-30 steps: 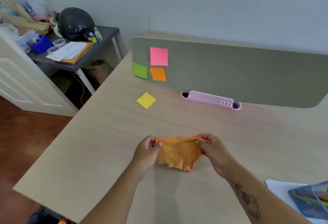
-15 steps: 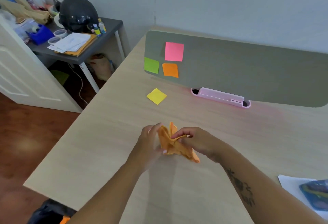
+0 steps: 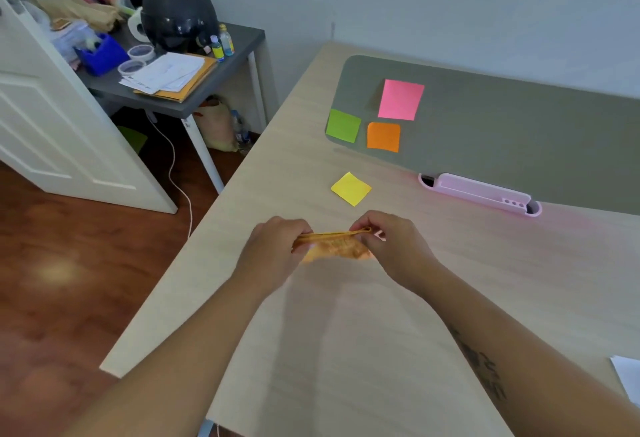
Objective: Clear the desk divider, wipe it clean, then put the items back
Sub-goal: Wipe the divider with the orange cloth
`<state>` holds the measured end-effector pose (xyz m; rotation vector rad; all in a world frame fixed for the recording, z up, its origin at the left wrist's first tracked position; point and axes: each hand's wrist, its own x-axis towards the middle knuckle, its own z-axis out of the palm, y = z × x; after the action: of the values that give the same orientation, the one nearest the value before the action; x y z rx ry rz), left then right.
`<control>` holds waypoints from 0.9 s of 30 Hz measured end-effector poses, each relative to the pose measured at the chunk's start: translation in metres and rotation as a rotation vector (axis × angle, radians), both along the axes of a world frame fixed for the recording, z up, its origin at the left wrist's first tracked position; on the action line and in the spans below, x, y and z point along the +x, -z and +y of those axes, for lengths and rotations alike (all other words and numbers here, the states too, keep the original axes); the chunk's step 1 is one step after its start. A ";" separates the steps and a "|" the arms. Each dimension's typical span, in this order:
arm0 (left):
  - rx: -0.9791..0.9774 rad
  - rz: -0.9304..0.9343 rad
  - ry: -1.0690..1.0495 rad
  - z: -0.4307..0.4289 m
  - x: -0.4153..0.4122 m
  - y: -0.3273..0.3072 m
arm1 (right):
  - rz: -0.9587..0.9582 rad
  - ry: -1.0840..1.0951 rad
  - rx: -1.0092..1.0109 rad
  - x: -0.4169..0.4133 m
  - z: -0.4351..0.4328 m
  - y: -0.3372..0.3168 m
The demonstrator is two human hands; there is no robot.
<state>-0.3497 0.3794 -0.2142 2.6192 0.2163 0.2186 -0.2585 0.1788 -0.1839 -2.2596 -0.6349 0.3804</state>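
An orange cloth (image 3: 334, 246), folded small, is pinched between my left hand (image 3: 273, 249) and my right hand (image 3: 391, 246) just above the desk. The grey-green desk divider (image 3: 519, 132) stands at the back of the desk. A pink note (image 3: 401, 100), a green note (image 3: 343, 125) and an orange note (image 3: 383, 137) are stuck on its left end. A pink pen tray (image 3: 479, 192) is at the divider's foot. A yellow note (image 3: 351, 188) lies flat on the desk in front of the divider, just beyond my hands.
The wooden desk (image 3: 398, 332) ends at a left edge above a brown floor. A grey side table (image 3: 180, 90) at the back left carries a black helmet (image 3: 176, 14), papers and small bottles. White paper (image 3: 628, 377) lies at the right edge. A white door (image 3: 52, 125) stands left.
The cloth went from spread open between my hands to folded into a narrow bundle. My view shifted left and closer to the divider.
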 end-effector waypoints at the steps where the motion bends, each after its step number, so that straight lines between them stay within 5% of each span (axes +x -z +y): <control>1: 0.033 -0.045 0.008 0.010 -0.005 -0.001 | -0.064 -0.029 0.004 -0.004 0.006 0.003; 4: 0.090 -0.048 0.097 0.024 -0.028 0.008 | -0.146 -0.114 -0.013 -0.023 0.011 0.027; 8: 0.099 0.297 0.230 0.025 -0.072 0.052 | 0.149 -0.340 -0.336 -0.066 -0.001 0.085; 11: 0.163 0.364 0.287 0.027 -0.082 0.072 | 0.317 -0.255 -0.370 -0.081 -0.007 0.100; 15: 0.224 0.377 0.246 0.022 -0.071 0.082 | -0.017 -0.180 -0.453 -0.074 -0.004 0.106; 21: 0.257 0.563 0.235 0.026 -0.058 0.084 | -0.077 -0.329 -0.740 -0.062 -0.006 0.118; 27: 0.231 0.452 0.246 0.034 -0.072 0.098 | -0.173 -0.326 -0.639 -0.078 -0.016 0.141</control>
<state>-0.4218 0.4136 -0.3120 2.8591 0.0175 -0.4628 -0.3365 0.1632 -0.3246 -2.8155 -1.1014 0.6197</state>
